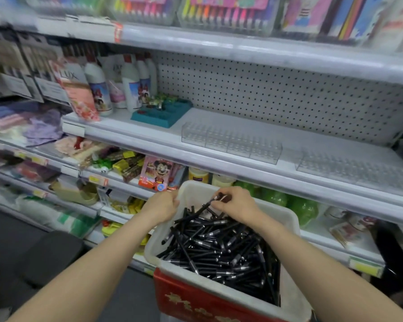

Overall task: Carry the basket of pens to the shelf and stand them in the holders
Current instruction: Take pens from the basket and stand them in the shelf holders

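White basket [286,219] heaped with black pens [221,242], clear holders [230,142] on shelf [149,135]

Of ourselves we see only two arms, bare along all that shows. Our left forearm [98,263] enters broad at the lower edge and narrows to the wrist and the left hand [162,205]; our right forearm [312,259] tapers likewise to the right hand [235,204]. The skin looks smooth. Our fingers [219,207] are slim; their nails are too small to judge.
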